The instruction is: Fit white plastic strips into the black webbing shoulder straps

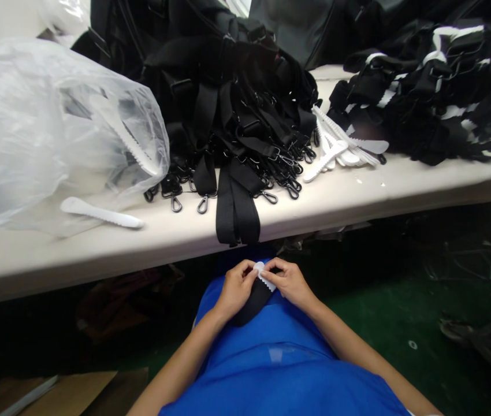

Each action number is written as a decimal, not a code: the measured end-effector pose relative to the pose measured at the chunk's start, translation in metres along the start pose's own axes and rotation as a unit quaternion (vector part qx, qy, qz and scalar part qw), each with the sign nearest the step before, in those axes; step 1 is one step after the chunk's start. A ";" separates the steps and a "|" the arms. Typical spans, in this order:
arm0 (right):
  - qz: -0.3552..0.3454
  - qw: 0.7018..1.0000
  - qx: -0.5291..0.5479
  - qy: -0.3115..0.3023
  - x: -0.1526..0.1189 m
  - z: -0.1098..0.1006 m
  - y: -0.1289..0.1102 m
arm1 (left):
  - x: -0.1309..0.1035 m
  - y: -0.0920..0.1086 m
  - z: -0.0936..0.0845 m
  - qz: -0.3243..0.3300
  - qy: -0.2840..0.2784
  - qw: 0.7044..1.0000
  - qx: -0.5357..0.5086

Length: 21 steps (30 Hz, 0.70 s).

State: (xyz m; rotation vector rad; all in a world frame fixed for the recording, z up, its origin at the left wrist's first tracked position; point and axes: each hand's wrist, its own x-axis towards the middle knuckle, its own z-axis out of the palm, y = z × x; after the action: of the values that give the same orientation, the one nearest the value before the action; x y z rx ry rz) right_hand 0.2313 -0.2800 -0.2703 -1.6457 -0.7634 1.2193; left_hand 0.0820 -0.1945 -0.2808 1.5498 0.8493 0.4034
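Over the blue-clothed lap, my left hand (237, 289) and my right hand (289, 281) meet at a small white piece with a toothed edge (267, 279). Both hands pinch it between thumb and fingers, the left at its rounded upper end, the right close beside. Under the white piece lies a black, rounded flap (253, 304), partly covered by my left hand. Whether the left fingers also grip the black flap cannot be made out.
A pale table (176, 231) bears black straps with metal hooks (245, 110), more black straps with white parts (427, 98), loose white toothed strips (341, 144), a single white strip (101, 212) and a clear plastic bag (24, 133). Cardboard (76, 393) lies at lower left.
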 end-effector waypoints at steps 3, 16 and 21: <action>-0.008 1.000 -0.022 0.008 0.003 0.002 0.004 | 0.004 -0.005 0.001 -0.008 0.018 1.000 -0.024; -0.034 0.992 -0.113 0.053 0.013 0.008 0.004 | 0.003 0.007 -0.001 0.103 0.066 0.989 0.085; -0.043 0.994 -0.077 0.064 0.016 0.010 0.010 | 0.001 -0.002 -0.002 0.119 0.082 0.983 0.110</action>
State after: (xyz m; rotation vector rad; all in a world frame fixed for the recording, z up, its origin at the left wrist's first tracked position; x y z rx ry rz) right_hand 0.2265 -0.2669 -0.2861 -1.7802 -0.8555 1.0048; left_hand 0.0808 -0.1928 -0.2829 1.8507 0.8590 0.6360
